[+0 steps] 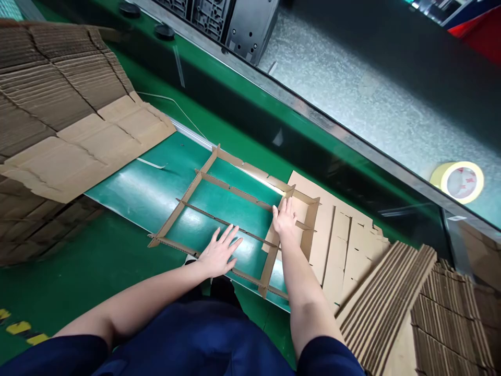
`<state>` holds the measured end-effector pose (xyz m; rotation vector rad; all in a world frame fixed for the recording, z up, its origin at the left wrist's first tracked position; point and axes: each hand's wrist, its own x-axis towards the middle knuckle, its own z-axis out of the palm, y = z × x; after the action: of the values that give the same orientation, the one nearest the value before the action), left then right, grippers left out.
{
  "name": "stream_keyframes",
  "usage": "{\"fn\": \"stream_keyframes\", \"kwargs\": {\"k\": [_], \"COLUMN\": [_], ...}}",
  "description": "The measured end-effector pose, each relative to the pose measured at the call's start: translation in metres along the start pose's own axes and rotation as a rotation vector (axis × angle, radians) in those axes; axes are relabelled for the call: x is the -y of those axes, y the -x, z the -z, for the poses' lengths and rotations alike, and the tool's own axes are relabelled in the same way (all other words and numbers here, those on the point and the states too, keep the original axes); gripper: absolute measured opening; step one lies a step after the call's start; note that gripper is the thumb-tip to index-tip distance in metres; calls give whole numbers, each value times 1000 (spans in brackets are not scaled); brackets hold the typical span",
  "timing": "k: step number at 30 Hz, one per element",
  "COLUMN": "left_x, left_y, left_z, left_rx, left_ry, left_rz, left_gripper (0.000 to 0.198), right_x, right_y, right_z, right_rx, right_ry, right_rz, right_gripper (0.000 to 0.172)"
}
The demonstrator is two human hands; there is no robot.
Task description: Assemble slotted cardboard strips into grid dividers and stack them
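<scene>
Head: notched brown cardboard lattice [245,195]

Matt cardboard lattice [271,261]; smooth, glossy tabletop [148,190].

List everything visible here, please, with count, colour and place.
Cardboard grid: one, brown, centre, on bench.
Bench: one, green, under grid.
Cardboard stacks: several, brown, left and lower right.
Flat cardboard sheets: several, tan, right of grid.
Thin straps: count unclear, white, left of grid.
Tape roll: one, pale yellow, on speckled surface, right.
Speckled surface: one, grey, upper right.
Round pieces: two, black, upper left.
Moulded units: count unclear, dark, top.
Red item: one, cut off, top right.
Floor: one, green, lower left.
Floor marking: one, yellow-black, bottom left.
Garment: one, dark blue, bottom.
Left hand: one, bare, over grid's near side.
Right hand: one, bare, at grid's right part.
</scene>
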<state>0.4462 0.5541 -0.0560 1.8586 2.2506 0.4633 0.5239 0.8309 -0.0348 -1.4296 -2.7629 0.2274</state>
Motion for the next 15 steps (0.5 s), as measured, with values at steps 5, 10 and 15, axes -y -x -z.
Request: {"fn": "stream_keyframes", "kwargs": {"k": [5, 10, 15], "left_x": [-2, 0, 21], "left_y": [-3, 0, 5], "left_z": [-1, 4, 25], "left_rx": [10, -28, -196], "left_ry": [35, 94, 67], "left_rz": [27, -17, -41], "left_gripper": [63, 64, 55], "right_x": [-3, -5, -4], "right_y": [41, 93, 99], "right_z": [7, -13, -38], "right_rx": [-237, -356, -295], "right_ry": [33, 18, 23], "right_rz": [-59, 24, 74], "right_gripper": [61, 63, 65]}}
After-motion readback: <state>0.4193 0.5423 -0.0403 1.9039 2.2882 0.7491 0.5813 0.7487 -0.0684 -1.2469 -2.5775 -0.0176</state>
